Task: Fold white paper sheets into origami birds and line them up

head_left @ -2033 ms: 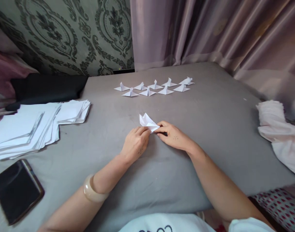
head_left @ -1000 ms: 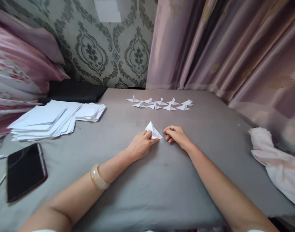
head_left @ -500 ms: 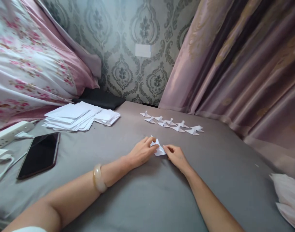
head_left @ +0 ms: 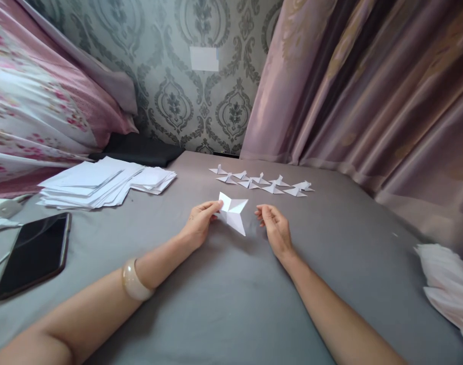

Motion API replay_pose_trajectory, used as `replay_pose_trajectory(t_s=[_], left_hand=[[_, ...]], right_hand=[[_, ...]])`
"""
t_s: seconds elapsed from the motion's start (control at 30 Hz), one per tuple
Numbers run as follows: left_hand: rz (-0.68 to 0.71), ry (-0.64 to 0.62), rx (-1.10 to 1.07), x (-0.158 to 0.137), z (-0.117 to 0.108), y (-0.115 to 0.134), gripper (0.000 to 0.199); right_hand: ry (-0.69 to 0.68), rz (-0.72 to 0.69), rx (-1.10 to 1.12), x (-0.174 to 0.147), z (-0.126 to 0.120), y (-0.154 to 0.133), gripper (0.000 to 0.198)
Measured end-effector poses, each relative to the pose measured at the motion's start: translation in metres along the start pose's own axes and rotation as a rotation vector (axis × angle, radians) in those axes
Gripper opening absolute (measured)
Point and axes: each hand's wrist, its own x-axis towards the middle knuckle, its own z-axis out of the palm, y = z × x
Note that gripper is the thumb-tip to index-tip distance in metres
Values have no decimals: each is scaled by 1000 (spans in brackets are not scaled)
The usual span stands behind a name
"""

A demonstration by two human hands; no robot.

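My left hand (head_left: 201, 221) pinches a white folded paper (head_left: 233, 215) by its left corner, between thumb and fingers. The paper is creased into pointed flaps that spread apart, and it is held up off the grey sheet, with a faint shadow below. Just right of the paper, and apart from it, is my right hand (head_left: 275, 226). Its fingers are loosely bent and spread a little, with nothing in them. Beyond both hands, several small white folded paper figures (head_left: 273, 188) stand in two rows on the grey sheet.
Stacked white paper sheets (head_left: 85, 177) and a smaller pile (head_left: 151, 178) lie at the left. A phone (head_left: 36, 253) rests nearer, beside a white power strip (head_left: 3, 209). Crumpled white material (head_left: 442, 276) lies at the right. Curtains (head_left: 330, 101) and a patterned wall (head_left: 174, 101) bound the far side.
My left hand has lifted the folded paper off the sheet and its flaps now show spread. My right hand has let go of the paper and moved off to its right. The view has shifted.
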Motion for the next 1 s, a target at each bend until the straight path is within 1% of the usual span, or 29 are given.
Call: replay_pose_trajectory(t_s=[0.07, 0.13, 0.2, 0.27, 0.37, 0.47, 0.53, 0.63, 0.7, 0.77, 0.83, 0.87, 0.9, 0.93, 1.0], left_hand=[[-53, 22, -91, 3, -1, -2, 32], [-48, 17, -102, 3, -1, -4, 32], [-26, 16, -74, 2, 0, -6, 32], [5, 30, -40, 0, 1, -6, 31], [70, 50, 4, -5, 4, -3, 29], [124, 11, 16, -11, 7, 1, 30], [142, -32, 27, -14, 8, 3, 31], [185, -61, 63, -15, 9, 2, 32], [211, -63, 57, -14, 9, 1, 38], [232, -77, 58, -13, 8, 0, 52], [290, -92, 105, -13, 7, 0, 64], [337, -94, 143, -14, 7, 0, 67], [386, -96, 188, -14, 6, 1, 64], [429, -105, 239, -14, 6, 1, 57], [471, -134, 348, -15, 5, 1, 34]], right_hand=[[9, -66, -34, -3, 4, -2, 33], [-3, -120, -53, -7, 10, -6, 27], [-38, -142, -57, -10, 15, -9, 27], [-72, -122, -45, -12, 20, -12, 29], [-88, -44, -18, -15, 27, -14, 34], [-92, 5, -4, -17, 30, -13, 33], [-90, -16, -7, -17, 31, -12, 29], [-71, -99, -40, -15, 31, -9, 23], [-46, -134, -70, -14, 30, -8, 21], [-8, -146, -94, -13, 29, -8, 20], [40, -155, -107, -12, 27, -7, 19], [60, -161, -113, -11, 27, -7, 19], [75, -166, -118, -11, 26, -7, 18], [85, -171, -123, -11, 25, -6, 19], [94, -176, -133, -10, 25, -5, 19]])
